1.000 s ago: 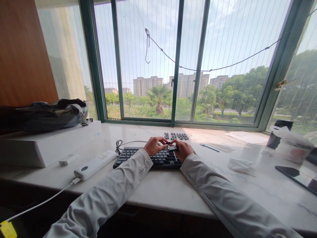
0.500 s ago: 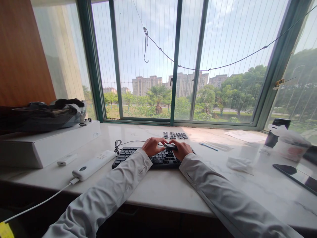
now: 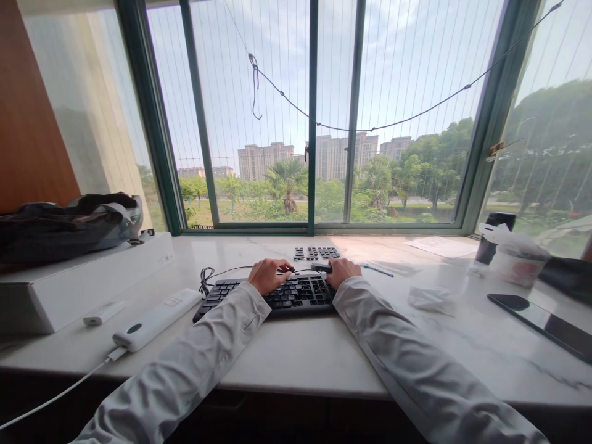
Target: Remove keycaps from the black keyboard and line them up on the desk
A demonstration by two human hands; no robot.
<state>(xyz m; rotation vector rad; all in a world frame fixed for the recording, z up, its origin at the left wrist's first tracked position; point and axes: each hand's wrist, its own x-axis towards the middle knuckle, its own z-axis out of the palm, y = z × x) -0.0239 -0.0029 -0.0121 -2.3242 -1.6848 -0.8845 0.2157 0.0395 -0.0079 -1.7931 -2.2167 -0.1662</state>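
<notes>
A black keyboard (image 3: 300, 299) lies on the white marble-patterned counter, and some of its key places on the right look bare of caps. My left hand (image 3: 268, 276) is over its upper middle, thumb and fingertips pinching a small dark piece that looks like a keycap (image 3: 291, 269). At the keyboard's upper right, my right hand (image 3: 345, 271) is closed around a slim dark hand tool (image 3: 320, 267) whose tip points left; its exact kind is too small to make out. Behind the keyboard, loose black keycaps (image 3: 324, 253) are laid out in rows.
Left of the keyboard are a coiled cable (image 3: 206, 280), a white power bank (image 3: 157, 320) with its cord, and a white box (image 3: 92, 277) under a dark bag. To the right lie a blue pen (image 3: 378, 270), crumpled plastic (image 3: 431, 299), a phone (image 3: 539, 320) and a paper sheet (image 3: 441, 246).
My hands have moved apart: the left carries the small dark piece away from the tool, which stays in my right hand. The view has turned slightly right.
</notes>
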